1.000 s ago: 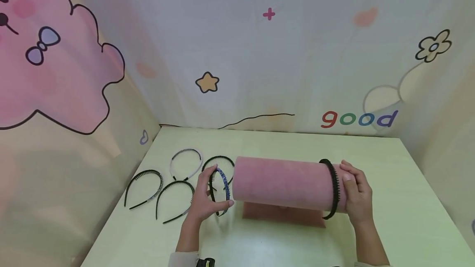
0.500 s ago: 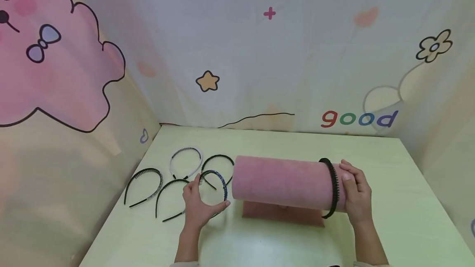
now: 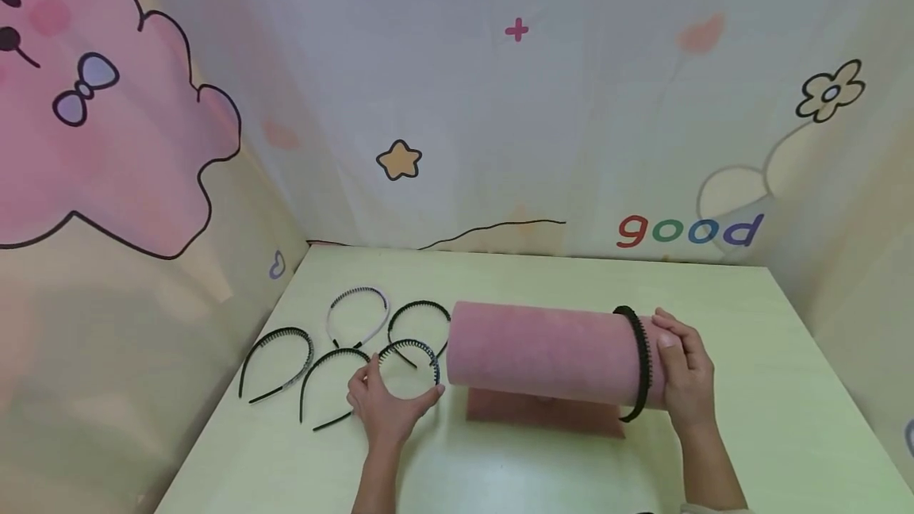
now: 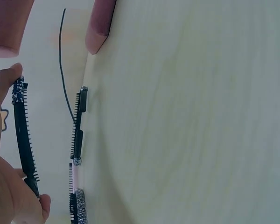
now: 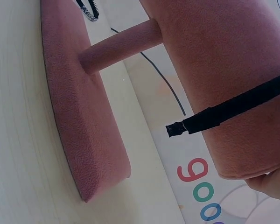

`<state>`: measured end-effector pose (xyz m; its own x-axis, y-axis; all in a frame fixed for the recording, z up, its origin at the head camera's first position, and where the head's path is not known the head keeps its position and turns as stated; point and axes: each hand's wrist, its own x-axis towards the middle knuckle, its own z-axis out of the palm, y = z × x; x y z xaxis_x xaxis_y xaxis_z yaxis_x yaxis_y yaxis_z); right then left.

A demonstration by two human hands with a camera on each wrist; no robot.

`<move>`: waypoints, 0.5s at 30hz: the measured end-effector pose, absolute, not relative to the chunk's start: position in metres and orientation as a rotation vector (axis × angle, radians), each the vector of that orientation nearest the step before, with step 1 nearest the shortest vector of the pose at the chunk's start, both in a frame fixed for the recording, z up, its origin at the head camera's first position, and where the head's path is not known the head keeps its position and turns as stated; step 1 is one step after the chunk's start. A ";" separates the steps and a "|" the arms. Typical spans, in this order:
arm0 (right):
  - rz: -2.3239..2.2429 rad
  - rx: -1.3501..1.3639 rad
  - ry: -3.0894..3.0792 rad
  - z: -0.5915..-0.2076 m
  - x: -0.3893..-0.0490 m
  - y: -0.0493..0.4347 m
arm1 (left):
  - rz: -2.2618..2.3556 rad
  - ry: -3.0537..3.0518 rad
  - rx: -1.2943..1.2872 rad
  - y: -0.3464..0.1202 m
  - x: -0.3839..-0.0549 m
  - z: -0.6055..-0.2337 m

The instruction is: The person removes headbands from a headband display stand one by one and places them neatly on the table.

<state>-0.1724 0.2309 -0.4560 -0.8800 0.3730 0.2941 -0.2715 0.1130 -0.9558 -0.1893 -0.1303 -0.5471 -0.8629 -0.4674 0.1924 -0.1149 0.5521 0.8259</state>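
Pink stand (image 3: 539,351) looks matt, velvety; held headband (image 4: 24,133), glittery plastic; table (image 4: 191,116), wood-grained.

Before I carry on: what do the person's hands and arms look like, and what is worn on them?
The left hand and right hand are bare, with no glove or ring that shows. The left forearm is uncovered as far as it is seen. Below the right forearm, the edge of a pale greyish-beige sleeve shows.
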 end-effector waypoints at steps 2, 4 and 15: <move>1.811 -0.112 -1.947 -0.456 -0.172 0.231 | -1.230 -2.381 0.496 -0.128 -0.188 -0.548; 1.805 -0.113 -1.954 -0.456 -0.171 0.232 | -1.218 -2.376 0.508 -0.125 -0.188 -0.548; 1.841 -0.102 -1.925 -0.456 -0.172 0.231 | -1.155 -2.479 0.623 -0.124 -0.186 -0.549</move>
